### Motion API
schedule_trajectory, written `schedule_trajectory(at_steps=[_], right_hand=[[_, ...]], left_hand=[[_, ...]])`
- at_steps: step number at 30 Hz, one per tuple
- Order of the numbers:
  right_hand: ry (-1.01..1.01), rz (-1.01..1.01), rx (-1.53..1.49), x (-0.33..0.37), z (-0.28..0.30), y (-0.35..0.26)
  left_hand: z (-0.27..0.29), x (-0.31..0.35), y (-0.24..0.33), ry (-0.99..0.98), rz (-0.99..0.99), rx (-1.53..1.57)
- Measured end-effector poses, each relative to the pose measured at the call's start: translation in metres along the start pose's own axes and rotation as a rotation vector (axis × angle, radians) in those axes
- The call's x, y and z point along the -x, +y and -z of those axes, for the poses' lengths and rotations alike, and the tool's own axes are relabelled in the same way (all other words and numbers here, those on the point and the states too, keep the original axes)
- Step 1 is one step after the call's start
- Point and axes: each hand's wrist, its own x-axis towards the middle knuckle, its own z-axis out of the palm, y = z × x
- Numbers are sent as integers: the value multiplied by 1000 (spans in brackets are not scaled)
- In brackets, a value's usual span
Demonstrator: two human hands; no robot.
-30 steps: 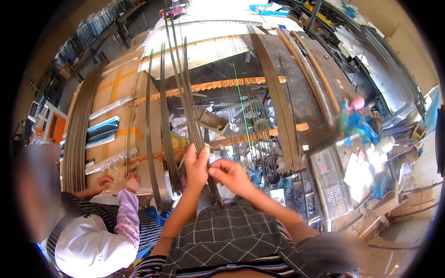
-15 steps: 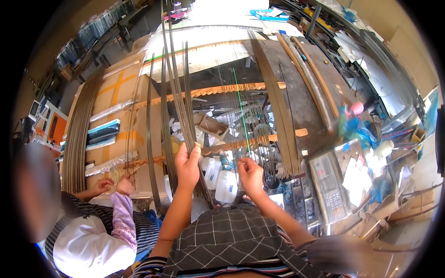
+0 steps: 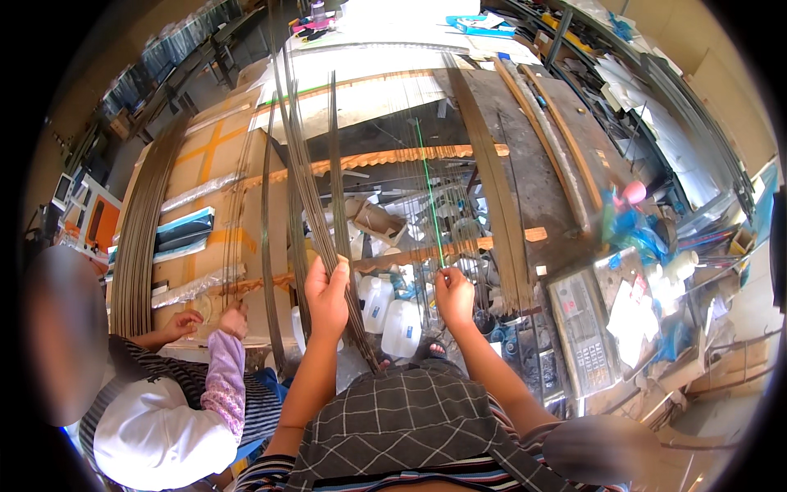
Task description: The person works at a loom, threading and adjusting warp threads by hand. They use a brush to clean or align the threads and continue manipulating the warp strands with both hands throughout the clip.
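My left hand (image 3: 328, 299) is wrapped round a bundle of long, thin grey-brown rods (image 3: 310, 193), which slants up and away across the frame. My right hand (image 3: 455, 302) is closed in a pinch at the near end of a thin green rod (image 3: 430, 189). Beneath, two wavy-edged wooden bars (image 3: 382, 156) cross from side to side, with several sparse thin rods lying over them. To the right a wide flat band of the same rods (image 3: 492, 189) rests on the bars. Narrower bundles (image 3: 337, 164) stretch away beside my left hand.
Below the bars stand white plastic jugs (image 3: 402, 328) and an open cardboard box (image 3: 379, 221) amid scraps. At left a co-worker's hands (image 3: 234, 320) are over a cardboard sheet (image 3: 193, 176), near another wide rod band (image 3: 147, 238). A dusty keypad panel (image 3: 584, 332) lies at right.
My right hand has moved slightly right, its fingertips now at the near end of the green rod. The far part of the bundle in my left hand has swung left.
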Motion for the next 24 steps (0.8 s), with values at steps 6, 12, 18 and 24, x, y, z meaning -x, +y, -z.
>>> schedule_trajectory(at_steps=[6,12,18,24], right_hand=[[-67,-14,72,-1,-7,10],[-50,13,176,-4,-21,26],[-111,-42,239,-7,-24,26],[-160,-84,301,-9,-23,22]], left_hand=[[3,5,-5,11,26,-27],[5,6,-11,24,38,-51],[4,6,-10,22,48,-39],[8,5,-19,21,22,-38]])
